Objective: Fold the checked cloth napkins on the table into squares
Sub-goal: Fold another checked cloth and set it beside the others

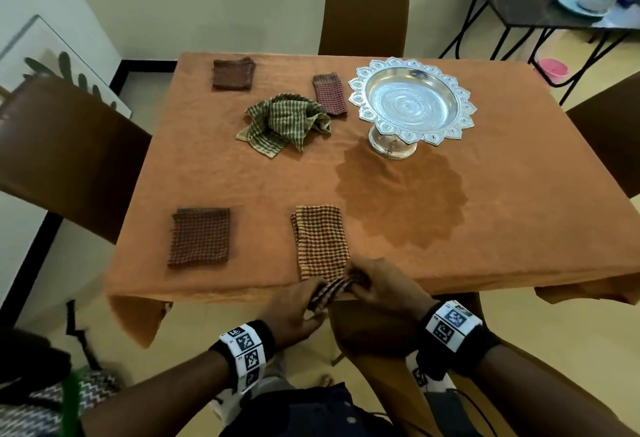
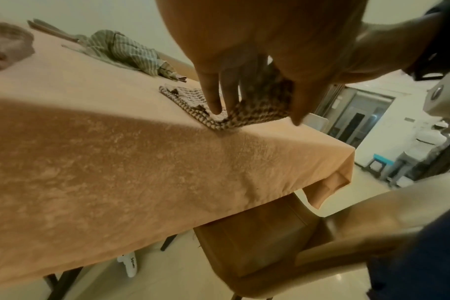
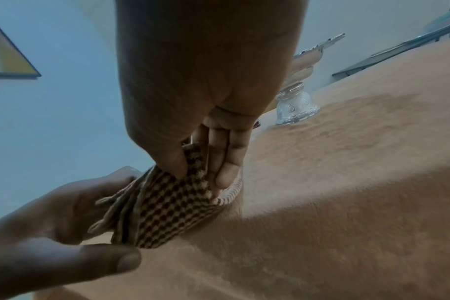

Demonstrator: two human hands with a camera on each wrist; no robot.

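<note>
An orange-and-brown checked napkin [image 1: 320, 241] lies as a long folded strip at the table's near edge. Its near end is lifted off the edge, and both hands hold that end. My left hand [image 1: 317, 299] pinches the layered end from the left, and my right hand [image 1: 360, 280] pinches it from the right. In the right wrist view the thumb and fingers [image 3: 226, 174] clamp the napkin [image 3: 172, 209]. In the left wrist view the fingers [image 2: 216, 105] come down on the napkin [image 2: 244, 115]. A green checked napkin [image 1: 284, 123] lies crumpled mid-table.
Three folded napkins lie on the orange tablecloth [image 1: 485, 211]: brown at the near left [image 1: 200, 237], brown at the far left [image 1: 232, 73], maroon [image 1: 329, 93] beside a silver pedestal tray [image 1: 412, 100]. Brown chairs stand around the table, one [image 1: 374, 329] below my hands.
</note>
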